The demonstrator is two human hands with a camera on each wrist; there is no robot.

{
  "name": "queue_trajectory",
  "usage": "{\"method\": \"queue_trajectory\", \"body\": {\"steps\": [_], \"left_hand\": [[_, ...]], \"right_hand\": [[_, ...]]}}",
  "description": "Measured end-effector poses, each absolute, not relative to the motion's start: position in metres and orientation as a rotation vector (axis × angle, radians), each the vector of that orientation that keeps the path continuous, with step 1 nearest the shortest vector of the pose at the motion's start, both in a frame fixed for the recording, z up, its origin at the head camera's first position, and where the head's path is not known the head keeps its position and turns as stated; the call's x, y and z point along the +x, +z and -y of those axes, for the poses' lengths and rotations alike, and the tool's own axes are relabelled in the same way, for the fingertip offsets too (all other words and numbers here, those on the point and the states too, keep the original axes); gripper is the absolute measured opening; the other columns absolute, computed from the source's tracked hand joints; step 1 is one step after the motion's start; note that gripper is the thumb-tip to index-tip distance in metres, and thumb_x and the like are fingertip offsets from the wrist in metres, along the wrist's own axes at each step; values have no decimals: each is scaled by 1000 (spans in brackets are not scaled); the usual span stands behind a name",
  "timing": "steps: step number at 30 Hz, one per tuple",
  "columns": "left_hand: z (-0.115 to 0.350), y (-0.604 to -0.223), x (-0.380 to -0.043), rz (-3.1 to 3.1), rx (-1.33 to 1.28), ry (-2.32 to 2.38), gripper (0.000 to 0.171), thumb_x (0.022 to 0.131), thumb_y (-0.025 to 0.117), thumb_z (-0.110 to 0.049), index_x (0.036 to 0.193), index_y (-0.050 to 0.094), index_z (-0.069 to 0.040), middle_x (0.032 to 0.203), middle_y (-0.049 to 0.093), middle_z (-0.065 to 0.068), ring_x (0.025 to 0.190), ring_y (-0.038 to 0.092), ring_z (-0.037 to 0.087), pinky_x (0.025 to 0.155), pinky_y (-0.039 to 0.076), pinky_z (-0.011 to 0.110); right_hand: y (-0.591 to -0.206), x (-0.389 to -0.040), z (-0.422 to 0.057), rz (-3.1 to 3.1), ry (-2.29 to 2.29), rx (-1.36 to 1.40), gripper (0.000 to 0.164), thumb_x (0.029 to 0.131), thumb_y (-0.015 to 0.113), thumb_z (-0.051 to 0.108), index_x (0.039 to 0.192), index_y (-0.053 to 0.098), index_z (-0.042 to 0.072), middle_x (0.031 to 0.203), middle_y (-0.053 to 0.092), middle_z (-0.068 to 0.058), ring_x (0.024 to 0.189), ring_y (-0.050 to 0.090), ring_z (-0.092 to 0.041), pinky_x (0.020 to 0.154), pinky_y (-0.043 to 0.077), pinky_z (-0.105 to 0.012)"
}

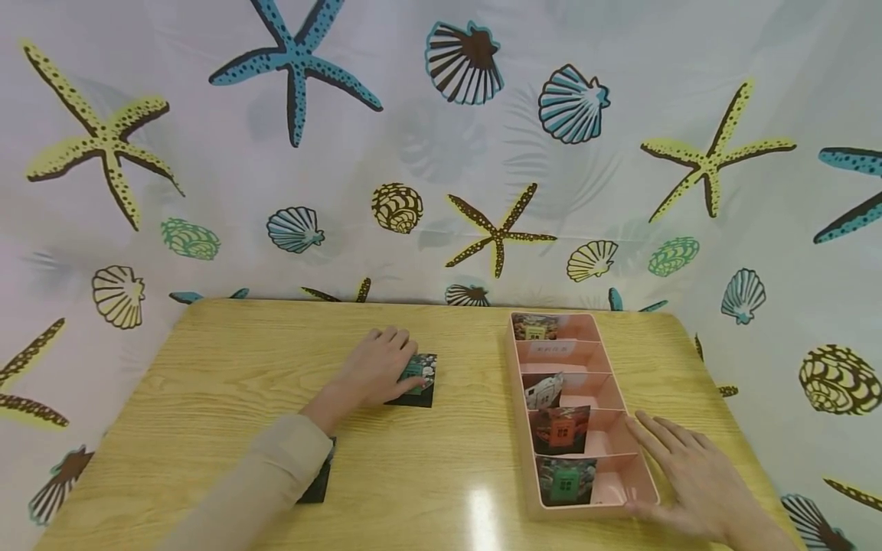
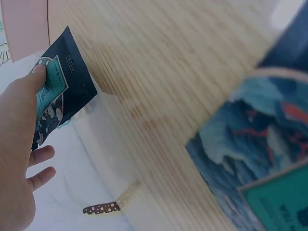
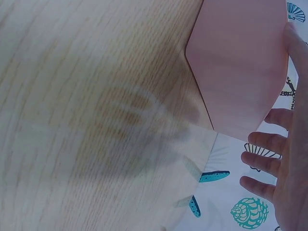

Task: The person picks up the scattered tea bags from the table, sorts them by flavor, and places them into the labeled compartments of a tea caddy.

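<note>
My left hand (image 1: pixel 386 366) pinches a dark tea sachet (image 1: pixel 426 375) with a green label, thumb on its face and the other fingers behind. The left wrist view shows this sachet (image 2: pixel 72 86) tilted up. A second dark sachet (image 1: pixel 318 482) lies on the table, partly hidden by my left sleeve; its blue wave print and green label fill the corner of the left wrist view. On the right, my right hand (image 1: pixel 696 474) rests at the side of a pink divided tray (image 1: pixel 592 513), fingers extended and thumb by the near right corner.
Tea sachets stand in several tray compartments: yellow-labelled (image 1: pixel 536 327) at the far end, a whitish one (image 1: pixel 544 392), a red one (image 1: pixel 561 430) and a green one (image 1: pixel 566 482) nearest. The wooden table (image 1: pixel 455 459) ends at a shell-print curtain (image 1: pixel 413 153) behind.
</note>
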State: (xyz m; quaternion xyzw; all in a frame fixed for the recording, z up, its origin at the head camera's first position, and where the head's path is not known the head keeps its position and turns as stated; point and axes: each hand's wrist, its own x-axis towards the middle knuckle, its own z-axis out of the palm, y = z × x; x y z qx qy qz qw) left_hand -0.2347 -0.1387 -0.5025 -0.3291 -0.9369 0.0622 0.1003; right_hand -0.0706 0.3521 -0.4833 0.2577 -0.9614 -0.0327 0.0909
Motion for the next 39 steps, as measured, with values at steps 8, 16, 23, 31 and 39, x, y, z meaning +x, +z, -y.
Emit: {"method": "queue_trajectory", "body": {"steps": [8, 16, 23, 31, 39], "left_hand": [[126, -501, -238, 2719, -971, 122, 50, 101, 62, -61, 113, 65, -13, 113, 64, 8, 107, 62, 28, 95, 55, 47], [110, -497, -238, 2702, -995, 36, 41, 104, 60, -54, 107, 68, -14, 110, 65, 8, 105, 62, 28, 96, 55, 48], [98, -494, -238, 2701, -994, 7, 35, 106, 59, -49, 100, 67, -15, 106, 64, 6, 105, 61, 27, 95, 55, 47], [83, -489, -239, 2708, -991, -81, 34, 107, 57, -48, 100, 67, -17, 102, 62, 3, 99, 57, 24, 90, 52, 43], [69, -479, -252, 2664, -978, -170, 34, 107, 58, -46, 103, 69, -14, 106, 66, 7, 106, 63, 29, 101, 54, 47]], "right_hand": [[-483, -70, -352, 2870, -98, 759, 110, 77, 67, 85, 159, 48, 14, 158, 55, -13, 131, 63, -37, 100, 54, -58], [-483, -71, -351, 2863, -95, 763, 110, 76, 67, 85, 158, 48, 14, 158, 55, -13, 130, 64, -37, 99, 55, -58], [-484, -72, -352, 2841, -90, 774, 110, 76, 67, 85, 158, 49, 12, 157, 56, -13, 130, 64, -36, 98, 55, -57], [-484, -71, -352, 2848, -97, 769, 110, 77, 67, 85, 158, 49, 12, 158, 55, -13, 130, 64, -37, 98, 55, -58], [-483, -70, -352, 2859, -96, 759, 109, 77, 67, 84, 157, 50, 12, 157, 56, -13, 131, 64, -36, 99, 55, -58]]}}
